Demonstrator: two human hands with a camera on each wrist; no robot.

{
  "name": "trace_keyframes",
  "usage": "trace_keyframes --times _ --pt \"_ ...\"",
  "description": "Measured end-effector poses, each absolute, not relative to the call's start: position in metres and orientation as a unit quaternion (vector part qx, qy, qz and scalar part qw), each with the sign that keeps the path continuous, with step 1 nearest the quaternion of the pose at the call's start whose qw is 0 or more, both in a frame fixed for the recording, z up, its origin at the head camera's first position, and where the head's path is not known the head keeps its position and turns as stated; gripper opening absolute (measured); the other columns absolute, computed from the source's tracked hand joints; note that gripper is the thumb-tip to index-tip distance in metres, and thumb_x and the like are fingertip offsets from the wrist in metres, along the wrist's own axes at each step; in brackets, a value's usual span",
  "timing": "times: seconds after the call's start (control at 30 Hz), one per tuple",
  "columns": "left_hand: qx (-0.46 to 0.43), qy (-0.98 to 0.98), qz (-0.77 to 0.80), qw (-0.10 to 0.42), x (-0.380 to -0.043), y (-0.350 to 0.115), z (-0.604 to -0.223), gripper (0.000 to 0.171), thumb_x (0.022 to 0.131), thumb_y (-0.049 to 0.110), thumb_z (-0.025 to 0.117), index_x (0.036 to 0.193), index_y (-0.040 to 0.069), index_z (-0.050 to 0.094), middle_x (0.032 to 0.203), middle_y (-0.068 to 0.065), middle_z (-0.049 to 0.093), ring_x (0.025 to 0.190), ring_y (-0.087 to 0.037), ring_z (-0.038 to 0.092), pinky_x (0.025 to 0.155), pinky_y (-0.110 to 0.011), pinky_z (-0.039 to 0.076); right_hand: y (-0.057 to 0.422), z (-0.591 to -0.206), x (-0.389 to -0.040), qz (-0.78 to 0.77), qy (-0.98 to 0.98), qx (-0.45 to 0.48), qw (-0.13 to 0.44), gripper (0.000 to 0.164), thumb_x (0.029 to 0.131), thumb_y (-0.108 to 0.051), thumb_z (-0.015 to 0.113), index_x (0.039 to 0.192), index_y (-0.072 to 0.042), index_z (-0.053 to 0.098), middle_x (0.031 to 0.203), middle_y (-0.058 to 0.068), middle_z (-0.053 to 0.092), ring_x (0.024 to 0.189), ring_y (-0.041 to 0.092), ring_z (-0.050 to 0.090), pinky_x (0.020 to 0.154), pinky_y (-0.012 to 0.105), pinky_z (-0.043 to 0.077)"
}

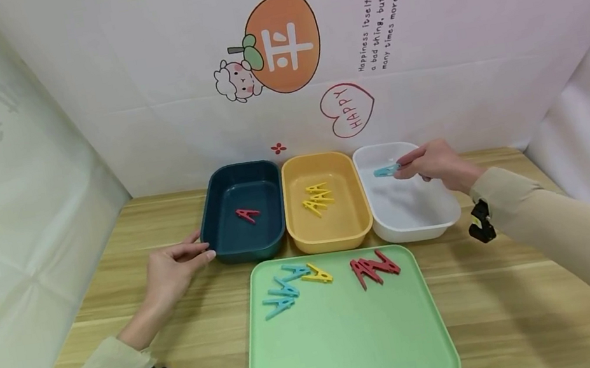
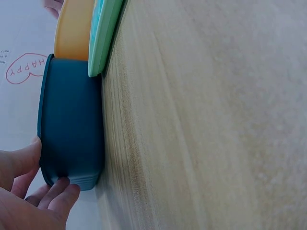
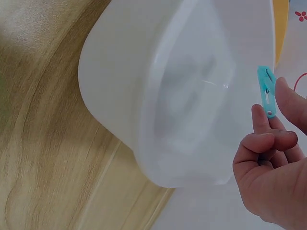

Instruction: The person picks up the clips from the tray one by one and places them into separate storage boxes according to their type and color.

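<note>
My right hand [image 1: 439, 164] pinches a light blue clothespin [image 1: 384, 172] between thumb and fingers. It hangs over the inside of the white bin [image 1: 415, 233], by the bin's far part. In the right wrist view the clothespin [image 3: 266, 88] points away from the fingertips. My left hand [image 1: 170, 271] holds the dark blue bin [image 1: 248, 255] at its left side. The left wrist view has the thumb at that bin's rim and the other fingertips against its outer wall. One red clothespin [image 1: 247, 215] lies in the dark blue bin.
Between these two bins stands a yellow bin [image 1: 333, 244] with several yellow clothespins [image 1: 318, 197]. In front, a green tray [image 1: 349, 343] bears light blue clothespins [image 1: 283, 290], one yellow clothespin [image 1: 317, 273] and red clothespins [image 1: 374, 268]. A printed cloth [image 1: 177, 132] hangs behind.
</note>
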State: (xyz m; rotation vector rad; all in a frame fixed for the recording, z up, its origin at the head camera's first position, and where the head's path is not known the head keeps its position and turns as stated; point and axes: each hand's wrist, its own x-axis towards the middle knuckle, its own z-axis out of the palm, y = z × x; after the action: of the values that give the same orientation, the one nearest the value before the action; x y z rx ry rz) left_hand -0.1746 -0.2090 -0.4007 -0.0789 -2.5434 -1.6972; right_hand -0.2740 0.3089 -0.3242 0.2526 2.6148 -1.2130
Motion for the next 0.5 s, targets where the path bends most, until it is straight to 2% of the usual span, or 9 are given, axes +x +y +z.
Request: trace_keyframes --times 0.37,0.5 --pt "-0.021 -0.832 -0.553 0.044 -0.173 -0.208 -0.400 0.028 0.093 0.013 0.084 0.115 -0.005 0.078 0.145 -0.013 0.062 0.134 -0.031 0.059 0.085 -0.013 0.054 0.306 -0.334 -0.279 -0.418 0.892 0.098 0.139 0.052 0.097 -0.019 0.080 0.141 0.003 0.064 0.126 0.014 0.056 0.091 0.022 0.043 0.074 0.031 0.040" --pt "-0.025 -0.830 -0.555 0.046 -0.173 -0.209 -0.401 0.029 0.094 0.012 0.083 0.115 -0.007 0.078 0.145 -0.015 0.062 0.135 -0.032 0.059 0.085 -0.013 0.054 0.306 -0.336 -0.279 -0.403 0.893 0.109 0.169 0.058 0.097 -0.022 0.079 0.145 0.003 0.060 0.133 0.019 0.055 0.105 0.029 0.046 0.086 0.037 0.046"
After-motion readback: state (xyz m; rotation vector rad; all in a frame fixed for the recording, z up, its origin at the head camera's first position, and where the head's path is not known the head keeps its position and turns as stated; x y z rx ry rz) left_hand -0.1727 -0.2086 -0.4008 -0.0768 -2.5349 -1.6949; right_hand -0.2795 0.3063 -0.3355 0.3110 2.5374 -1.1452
